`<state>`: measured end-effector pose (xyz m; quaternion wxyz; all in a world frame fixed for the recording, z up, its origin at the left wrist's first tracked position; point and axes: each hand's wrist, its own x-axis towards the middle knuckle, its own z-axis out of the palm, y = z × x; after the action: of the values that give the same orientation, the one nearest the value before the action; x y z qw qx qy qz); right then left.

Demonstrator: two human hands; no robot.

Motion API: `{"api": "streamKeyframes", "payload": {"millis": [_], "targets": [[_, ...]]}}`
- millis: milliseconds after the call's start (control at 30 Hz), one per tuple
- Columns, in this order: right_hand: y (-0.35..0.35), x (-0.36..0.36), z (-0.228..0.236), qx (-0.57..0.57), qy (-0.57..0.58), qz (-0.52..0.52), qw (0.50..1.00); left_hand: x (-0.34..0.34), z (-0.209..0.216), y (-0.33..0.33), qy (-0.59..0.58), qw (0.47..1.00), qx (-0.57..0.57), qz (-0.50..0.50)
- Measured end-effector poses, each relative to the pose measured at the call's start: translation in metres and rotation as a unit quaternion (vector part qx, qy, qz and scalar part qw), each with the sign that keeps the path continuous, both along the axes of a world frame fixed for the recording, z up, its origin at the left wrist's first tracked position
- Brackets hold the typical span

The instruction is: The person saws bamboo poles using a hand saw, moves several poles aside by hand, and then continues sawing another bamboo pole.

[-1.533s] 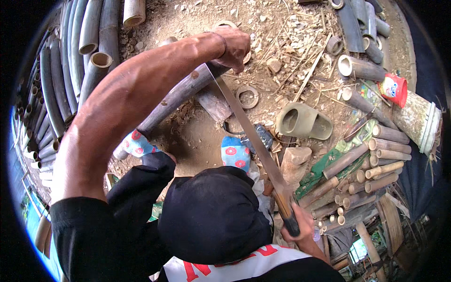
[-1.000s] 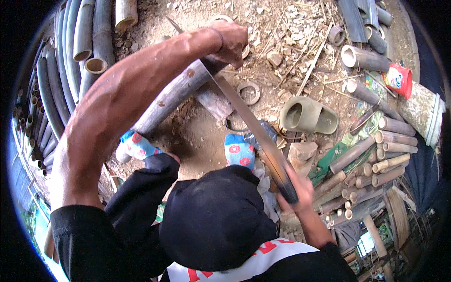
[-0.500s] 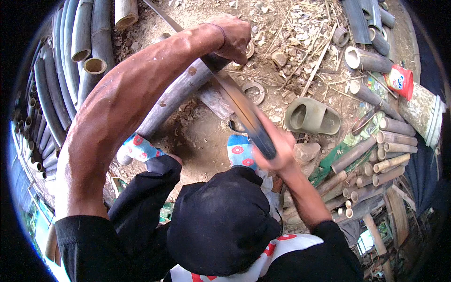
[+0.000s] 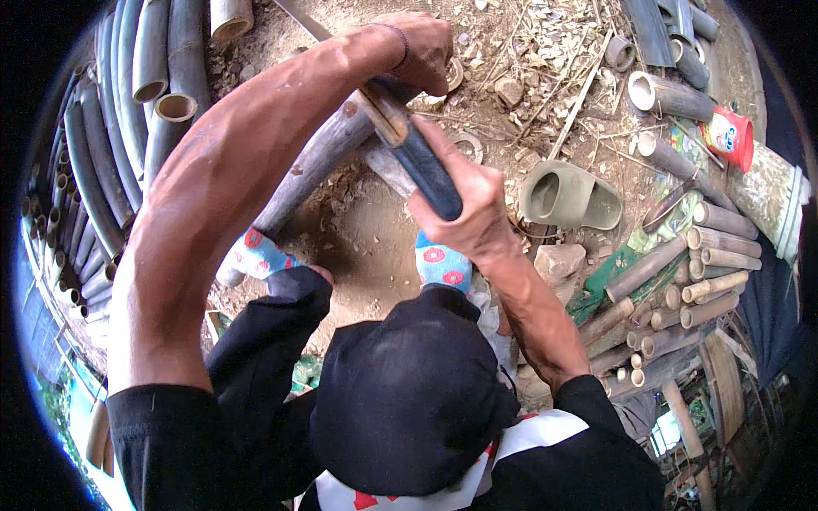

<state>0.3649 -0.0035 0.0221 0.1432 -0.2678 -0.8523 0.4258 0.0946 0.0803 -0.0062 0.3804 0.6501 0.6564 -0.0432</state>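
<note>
The left hand (image 4: 426, 56) clamps the bamboo (image 4: 311, 169), probably steadying it; the right hand (image 4: 470, 198) wraps the saw handle (image 4: 423, 169), blade (image 4: 303, 20) across the bamboo.

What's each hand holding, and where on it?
Right hand: bladed tool, by its dark handle. Left hand: at the far part of the bamboo pole; gripping or just pressing, can't tell.

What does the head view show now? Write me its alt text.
A person's right hand grips a saw set across a bamboo pole; the left hand is at the pole's far end, its forearm hiding part of the blade. Wood chips, a sandal and stacked bamboo pieces lie around.
</note>
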Motion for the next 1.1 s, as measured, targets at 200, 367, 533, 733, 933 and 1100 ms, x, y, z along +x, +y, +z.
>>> {"api": "streamKeyframes", "payload": {"millis": [200, 367, 533, 733, 933, 1100], "targets": [[-0.028, 0.151, 0.048, -0.082, -0.069, 0.038, 0.994, -0.006, -0.008, -0.010, 0.028, 0.999, 0.021, -0.022], [0.004, 0.017, -0.012, -0.019, 0.032, 0.024, 0.999, -0.004, 0.003, -0.003, 0.027, 0.999, 0.040, -0.021], [-0.010, 0.027, 0.008, 0.007, -0.047, 0.027, 0.999, -0.013, -0.007, -0.011, 0.029, 0.999, 0.024, -0.015], [-0.026, 0.127, 0.028, -0.046, -0.029, 0.043, 0.998, -0.015, 0.008, -0.022, 0.055, 0.998, 0.012, -0.016], [0.009, -0.021, -0.010, -0.097, -0.024, -0.022, 0.995, -0.001, -0.015, 0.002, 0.018, 1.000, 0.016, -0.007], [-0.034, 0.160, 0.050, -0.064, -0.072, 0.027, 0.995, -0.010, -0.012, -0.009, 0.034, 0.999, 0.025, -0.027]]}}
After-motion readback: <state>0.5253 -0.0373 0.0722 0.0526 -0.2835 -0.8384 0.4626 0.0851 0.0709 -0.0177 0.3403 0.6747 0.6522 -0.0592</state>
